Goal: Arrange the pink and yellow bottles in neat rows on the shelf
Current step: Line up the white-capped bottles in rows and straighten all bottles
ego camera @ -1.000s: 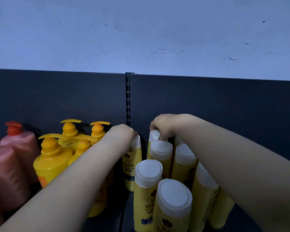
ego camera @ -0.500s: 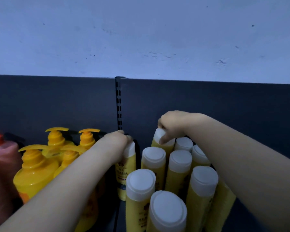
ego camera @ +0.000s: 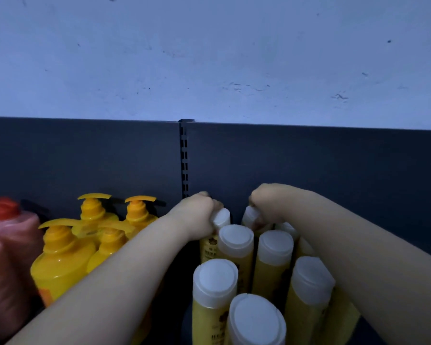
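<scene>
Several slim yellow bottles with white caps [ego camera: 235, 241] stand packed together at the lower middle of the shelf. My left hand [ego camera: 195, 215] grips the white cap of the back-left slim bottle [ego camera: 220, 217]. My right hand [ego camera: 269, 199] curls over the cap of the back slim bottle [ego camera: 249, 215] beside it. Several yellow pump bottles [ego camera: 62, 260] stand to the left. At the far left stand pink bottles with red tops [ego camera: 8, 235]. My forearms hide parts of both groups.
A dark shelf back panel [ego camera: 85, 158] runs across the view, with a slotted upright [ego camera: 184, 158] in its middle. A pale wall [ego camera: 209, 58] rises above it. Dark shelf floor [ego camera: 388, 337] shows to the right of the slim bottles.
Both hands have stayed on the back slim bottles' caps and drawn closer together. The left-held bottle now stands against the cluster. The camera view has shifted right, so the pump bottles reappear further in.
</scene>
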Demonstrator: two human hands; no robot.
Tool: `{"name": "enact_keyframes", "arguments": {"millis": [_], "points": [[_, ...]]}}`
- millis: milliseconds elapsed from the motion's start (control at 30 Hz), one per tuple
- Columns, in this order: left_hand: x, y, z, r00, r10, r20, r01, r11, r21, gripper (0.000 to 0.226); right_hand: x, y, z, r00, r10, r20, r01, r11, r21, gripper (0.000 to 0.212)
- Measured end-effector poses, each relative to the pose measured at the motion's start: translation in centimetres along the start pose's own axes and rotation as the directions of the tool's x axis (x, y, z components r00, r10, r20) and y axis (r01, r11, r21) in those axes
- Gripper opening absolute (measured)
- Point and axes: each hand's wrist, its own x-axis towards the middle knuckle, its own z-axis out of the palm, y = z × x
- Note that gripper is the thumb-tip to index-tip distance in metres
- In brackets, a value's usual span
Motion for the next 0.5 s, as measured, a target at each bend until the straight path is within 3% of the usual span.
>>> {"name": "enact_keyframes", "arguments": {"millis": [233, 367, 500], "points": [[1.1, -0.4, 1.1, 0.999, 0.042, -0.033, -0.046, 0.988, -0.145, 0.045, -0.6, 0.9, 0.9, 0.998, 0.001, -0.062, 0.011, 0.981, 0.193, 0.053], [0.4, -1.1, 1.5, 0.998, 0.037, -0.045, -0.045, 0.979, -0.199, 0.048, -1.5, 1.6, 1.4, 0.994, -0.025, -0.107, 0.055, 0.958, 0.282, 0.045], [-1.0, -0.5, 0.3, 0.968, 0.074, -0.239, -0.132, 0.962, -0.239, 0.028, -4.0, 2.4, 0.8, 0.981, -0.059, -0.184, 0.131, 0.904, 0.408, 0.031]]}}
